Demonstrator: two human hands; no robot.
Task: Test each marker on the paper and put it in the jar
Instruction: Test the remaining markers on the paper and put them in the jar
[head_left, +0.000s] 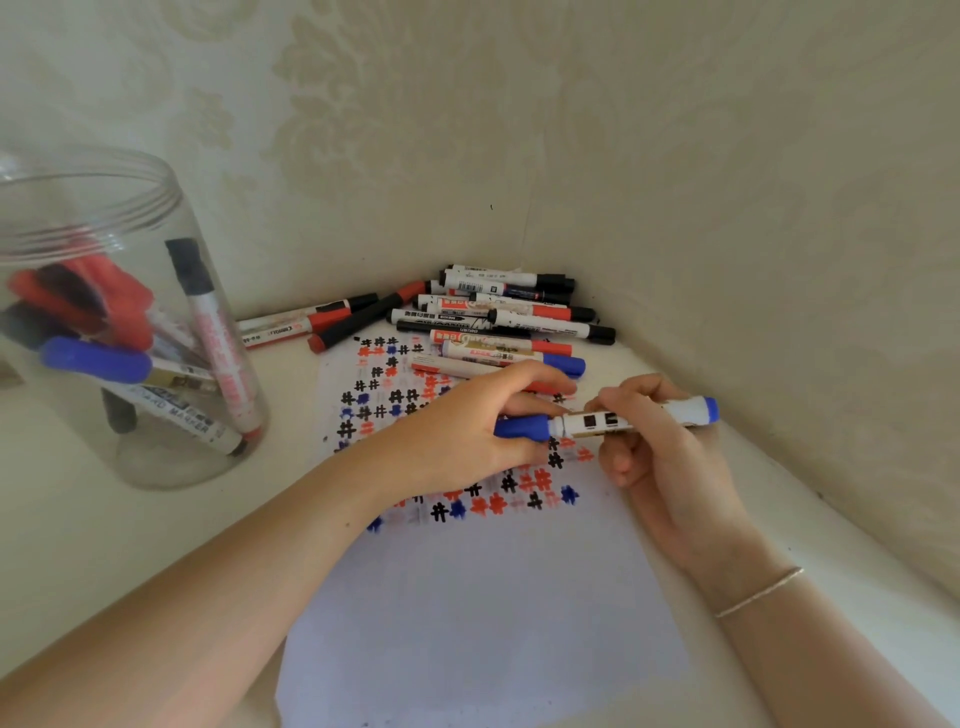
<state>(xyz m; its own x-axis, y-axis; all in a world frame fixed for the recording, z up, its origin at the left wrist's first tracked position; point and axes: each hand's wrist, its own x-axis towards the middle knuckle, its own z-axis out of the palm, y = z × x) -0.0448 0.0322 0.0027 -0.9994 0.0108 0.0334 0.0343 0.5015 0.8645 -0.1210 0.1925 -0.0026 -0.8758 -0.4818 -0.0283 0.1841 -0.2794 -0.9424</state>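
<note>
Nearest the camera, a white sheet of paper (483, 613) lies on the desk (104, 545), its far half covered in black, red and blue hash marks. Above the marks at the frame's centre, both hands hold one blue marker (602, 422) level: the left hand (467, 436) grips its blue cap, the right hand (660, 447) curls round its white barrel. At middle left stands a clear jar (171, 462) holding several markers. Farther back, in the corner, lies a pile of markers (498, 317).
</note>
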